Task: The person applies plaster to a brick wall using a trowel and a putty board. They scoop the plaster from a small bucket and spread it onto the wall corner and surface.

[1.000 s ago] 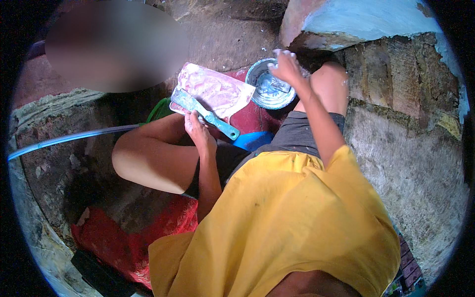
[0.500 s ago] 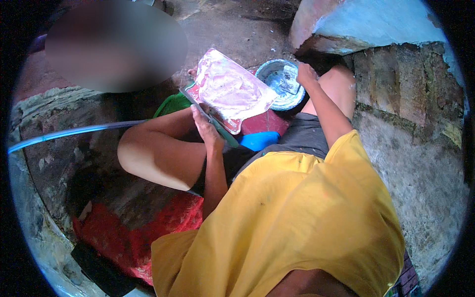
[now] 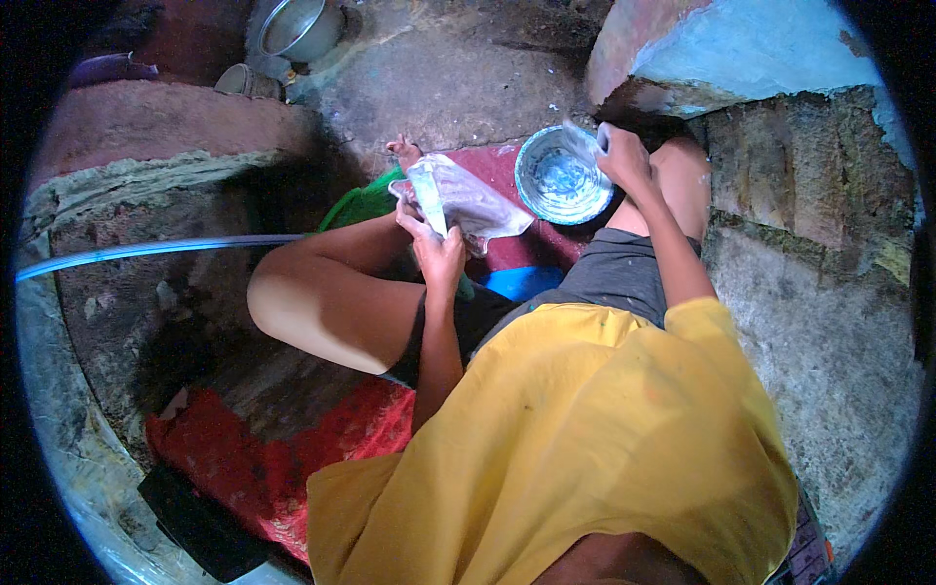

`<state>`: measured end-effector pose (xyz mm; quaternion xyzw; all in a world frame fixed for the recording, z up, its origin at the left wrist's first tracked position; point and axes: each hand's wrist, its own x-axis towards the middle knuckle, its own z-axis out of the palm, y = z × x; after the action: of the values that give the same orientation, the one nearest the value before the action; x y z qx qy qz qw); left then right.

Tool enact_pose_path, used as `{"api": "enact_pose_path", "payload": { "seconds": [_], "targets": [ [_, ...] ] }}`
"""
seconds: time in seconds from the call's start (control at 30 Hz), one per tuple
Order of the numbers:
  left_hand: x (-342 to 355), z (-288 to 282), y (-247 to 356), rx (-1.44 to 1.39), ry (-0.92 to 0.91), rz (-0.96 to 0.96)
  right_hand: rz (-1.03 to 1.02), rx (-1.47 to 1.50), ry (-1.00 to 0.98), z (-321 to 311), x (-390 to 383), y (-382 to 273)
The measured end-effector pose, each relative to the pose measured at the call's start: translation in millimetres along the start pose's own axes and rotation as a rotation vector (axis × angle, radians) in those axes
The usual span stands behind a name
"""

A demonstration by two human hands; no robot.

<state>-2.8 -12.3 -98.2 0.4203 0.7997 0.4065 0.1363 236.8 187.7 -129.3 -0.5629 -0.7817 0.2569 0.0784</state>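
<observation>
Nearest, a yellow shirt (image 3: 565, 409) and grey shorts (image 3: 619, 268) are seen, with a red cloth (image 3: 356, 424) spread at the left. A scraper (image 3: 429, 200) is gripped in the left hand (image 3: 439, 255), thumb and fingers closed on it; its blade is pointed away from the body, against a tilted board (image 3: 478, 200) smeared with pale paste. Which fingers support the board cannot be told. A blue object (image 3: 522, 283) is partly hidden below it. Just right of the board, a bucket (image 3: 563, 185) is placed, its inside coated with blue-white paste. A blurred blade (image 3: 582, 144) is pinched over its rim by the bent fingers of the right hand (image 3: 624, 156). Farther off, a metal pot (image 3: 317, 37) is seen.
</observation>
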Motion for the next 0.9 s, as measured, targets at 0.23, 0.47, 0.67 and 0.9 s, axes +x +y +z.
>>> {"api": "enact_pose_path", "payload": {
  "seconds": [0.23, 0.47, 0.67, 0.9],
  "targets": [
    [1, -5, 16, -0.58, -0.168, -0.373, 0.127, 1.248, -0.391, 4, -32, -43],
    [1, -4, 24, -0.607, -0.076, -0.244, 0.373, 1.426, -0.134, 54, -57, -53],
    [-5, 2, 11, -0.487, -0.073, -0.199, 0.196, 1.606, -0.273, 37, -41, -110],
    [18, -11, 33, -0.399, 0.131, -0.192, -0.14, 0.872, 0.349, -30, 46, -126]
  ]
}}
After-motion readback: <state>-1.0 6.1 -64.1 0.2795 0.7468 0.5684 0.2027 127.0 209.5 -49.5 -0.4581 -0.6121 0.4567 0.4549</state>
